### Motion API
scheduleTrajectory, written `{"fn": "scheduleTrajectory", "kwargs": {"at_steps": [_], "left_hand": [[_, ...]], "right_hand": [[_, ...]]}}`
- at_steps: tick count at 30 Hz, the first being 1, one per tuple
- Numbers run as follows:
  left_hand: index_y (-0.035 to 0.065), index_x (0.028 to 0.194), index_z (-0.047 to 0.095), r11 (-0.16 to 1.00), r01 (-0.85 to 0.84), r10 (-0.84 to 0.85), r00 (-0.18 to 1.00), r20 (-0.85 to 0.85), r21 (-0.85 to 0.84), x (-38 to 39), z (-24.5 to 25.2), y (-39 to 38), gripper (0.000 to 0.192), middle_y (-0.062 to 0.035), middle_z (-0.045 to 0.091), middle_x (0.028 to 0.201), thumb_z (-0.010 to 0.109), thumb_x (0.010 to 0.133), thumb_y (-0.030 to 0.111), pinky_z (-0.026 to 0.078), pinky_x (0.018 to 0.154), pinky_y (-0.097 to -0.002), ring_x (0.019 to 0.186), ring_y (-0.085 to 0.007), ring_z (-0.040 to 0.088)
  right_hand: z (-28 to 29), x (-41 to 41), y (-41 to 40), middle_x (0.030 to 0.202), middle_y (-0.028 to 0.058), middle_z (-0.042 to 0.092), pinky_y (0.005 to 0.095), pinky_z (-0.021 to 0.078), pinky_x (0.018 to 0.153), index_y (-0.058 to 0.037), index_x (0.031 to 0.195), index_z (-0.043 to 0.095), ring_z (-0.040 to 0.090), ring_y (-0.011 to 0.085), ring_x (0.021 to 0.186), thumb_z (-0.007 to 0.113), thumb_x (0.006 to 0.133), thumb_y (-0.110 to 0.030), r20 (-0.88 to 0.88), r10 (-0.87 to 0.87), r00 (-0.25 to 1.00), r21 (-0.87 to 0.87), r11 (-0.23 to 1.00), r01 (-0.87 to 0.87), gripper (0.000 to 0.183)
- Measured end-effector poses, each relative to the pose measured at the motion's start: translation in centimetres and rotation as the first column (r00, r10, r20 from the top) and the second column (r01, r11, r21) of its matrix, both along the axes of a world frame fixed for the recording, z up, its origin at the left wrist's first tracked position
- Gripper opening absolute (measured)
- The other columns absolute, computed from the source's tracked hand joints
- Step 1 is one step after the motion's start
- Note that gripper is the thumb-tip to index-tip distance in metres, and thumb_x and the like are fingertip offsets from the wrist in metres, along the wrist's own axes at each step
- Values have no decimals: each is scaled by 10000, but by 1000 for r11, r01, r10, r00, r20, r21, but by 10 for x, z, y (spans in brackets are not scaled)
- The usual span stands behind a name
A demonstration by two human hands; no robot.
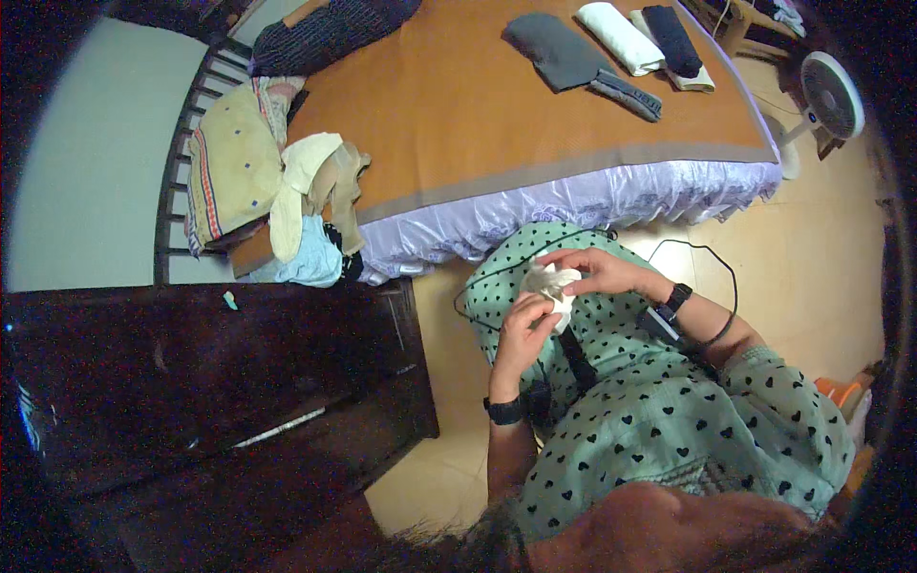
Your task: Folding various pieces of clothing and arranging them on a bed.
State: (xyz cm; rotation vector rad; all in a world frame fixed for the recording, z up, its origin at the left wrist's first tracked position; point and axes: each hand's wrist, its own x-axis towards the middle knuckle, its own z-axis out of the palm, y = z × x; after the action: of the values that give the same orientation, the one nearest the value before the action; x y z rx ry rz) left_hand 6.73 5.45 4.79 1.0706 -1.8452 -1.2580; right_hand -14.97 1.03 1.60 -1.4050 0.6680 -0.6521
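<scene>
Above my lap, both hands grip a small bunched white cloth [561,316], possibly a sock. My left hand [526,326] pinches its lower left edge, while my right hand [598,272] holds its upper right side with bent fingers. On the bed, beyond my knees, lie folded dark grey cloth [562,54] with a patterned band [625,95], a rolled white cloth [620,38] and a rolled black cloth [672,41] over a cream one. White socks [288,215] and beige cloth [347,193] hang over a pile by the pillow, above light blue cloth [309,252].
The bed [430,122] has an orange-brown mat and a shiny lilac skirt. Dark wooden furniture [215,358] stands at left, a patterned pillow [240,157] at the headboard, and a white fan [831,97] at upper right. A black cable [731,276] loops around my right forearm.
</scene>
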Motion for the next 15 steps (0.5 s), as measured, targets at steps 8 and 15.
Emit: {"fn": "scheduleTrajectory", "kwargs": {"at_steps": [8, 15], "left_hand": [[-24, 852, 619, 942, -264, 293, 947, -130, 207, 36, -1, 19, 109, -11, 584, 720, 652, 781, 52, 415, 566, -228, 633, -57, 495], [-47, 846, 622, 963, -246, 227, 961, 156, 109, 61, 29, 14, 142, -28, 589, 724, 646, 781, 77, 427, 617, -251, 681, -107, 544]], "right_hand": [[18, -39, -29, 1058, 84, 632, 283, 448, 845, -6, 1024, 574, 580, 137, 942, 567, 871, -156, 150, -403, 903, 89, 915, 393, 214], [47, -73, -43, 1045, 196, 613, 372, 487, 857, -17, 910, 492, 608, 254, 965, 532, 897, -193, 419, -592, 688, 266, 805, 530, 181]]}}
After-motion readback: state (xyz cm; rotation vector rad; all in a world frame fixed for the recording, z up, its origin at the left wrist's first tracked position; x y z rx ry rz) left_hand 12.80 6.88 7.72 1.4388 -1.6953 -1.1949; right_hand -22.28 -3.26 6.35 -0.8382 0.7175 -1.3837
